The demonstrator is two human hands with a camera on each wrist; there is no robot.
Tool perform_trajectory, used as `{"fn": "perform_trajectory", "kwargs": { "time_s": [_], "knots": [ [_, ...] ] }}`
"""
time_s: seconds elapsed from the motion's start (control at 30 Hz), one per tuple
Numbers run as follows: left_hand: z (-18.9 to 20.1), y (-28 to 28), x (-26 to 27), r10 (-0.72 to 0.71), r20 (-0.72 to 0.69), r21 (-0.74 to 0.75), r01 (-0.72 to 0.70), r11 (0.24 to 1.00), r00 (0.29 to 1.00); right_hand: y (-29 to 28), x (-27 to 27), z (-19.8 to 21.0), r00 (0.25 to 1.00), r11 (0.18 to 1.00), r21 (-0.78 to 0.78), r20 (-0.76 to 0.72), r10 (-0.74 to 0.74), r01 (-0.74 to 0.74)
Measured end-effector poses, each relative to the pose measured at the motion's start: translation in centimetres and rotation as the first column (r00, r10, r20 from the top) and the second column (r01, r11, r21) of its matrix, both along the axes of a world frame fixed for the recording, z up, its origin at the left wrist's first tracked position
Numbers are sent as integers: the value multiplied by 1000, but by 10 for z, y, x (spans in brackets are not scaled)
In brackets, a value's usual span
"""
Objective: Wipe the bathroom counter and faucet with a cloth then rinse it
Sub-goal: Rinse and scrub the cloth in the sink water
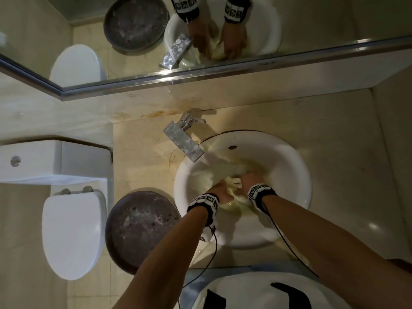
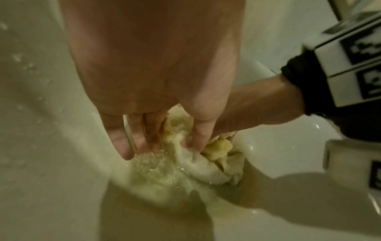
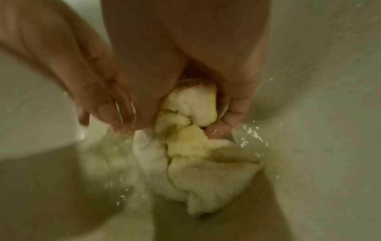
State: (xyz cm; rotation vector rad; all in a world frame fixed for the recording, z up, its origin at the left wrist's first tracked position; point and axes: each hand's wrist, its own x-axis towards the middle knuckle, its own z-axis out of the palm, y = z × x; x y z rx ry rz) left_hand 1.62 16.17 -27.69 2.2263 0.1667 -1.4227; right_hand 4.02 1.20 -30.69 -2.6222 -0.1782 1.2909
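Gripping one wet cloth [image 1: 234,183]: left hand [image 1: 220,192], right hand [image 1: 250,179]; one basin [image 1: 289,157], one faucet [image 1: 184,138].

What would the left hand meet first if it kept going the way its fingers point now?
The left hand points down into the sink. Its thumb already presses the wet cloth, so it would likely meet more cloth, then the basin bottom. Depth beneath the blurred water is unclear.
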Motion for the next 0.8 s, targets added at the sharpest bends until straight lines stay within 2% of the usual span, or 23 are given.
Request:
{"fn": "perform_trajectory", "kwargs": {
  "time_s": [0.1,0.17,0.23,0.27,0.33,0.4,0.47,0.5,0.57,0.67,0.8],
  "knots": [
    [-12,-4,-3,211,-53,-30,-213,977,976,-1,5,10,987,972,185,-95,-126,142],
    [-20,-4,-4,401,-67,-42,-404,914,914,-7,11,15,956,918,278,-155,-248,283],
    [-27,-2,-5,506,-85,-50,-511,858,858,-18,17,17,911,870,275,-187,-368,408],
    [-28,-1,-4,532,-99,-51,-538,841,841,-25,20,16,903,871,240,-161,-399,428],
    [-30,2,-2,549,-104,-21,-554,832,829,-38,21,14,945,938,114,-42,-325,328],
    [-25,3,2,527,-49,45,-525,850,849,-44,15,14,983,987,1,87,-160,161],
    [-9,4,4,459,16,94,-458,884,888,-40,6,12,974,1000,-23,224,8,-3],
    [-2,4,4,412,54,86,-415,906,910,-36,2,9,963,996,-27,256,85,-81],
    [5,0,1,277,172,41,-288,957,945,-26,-4,8,966,985,-2,198,167,-170],
    [4,-15,-2,59,225,18,-65,998,972,-16,-13,3,999,996,75,-6,42,-41],
    [1,-29,-7,-15,222,118,-12,993,975,-11,-15,6,1000,997,79,-20,-5,7]
  ]
}}
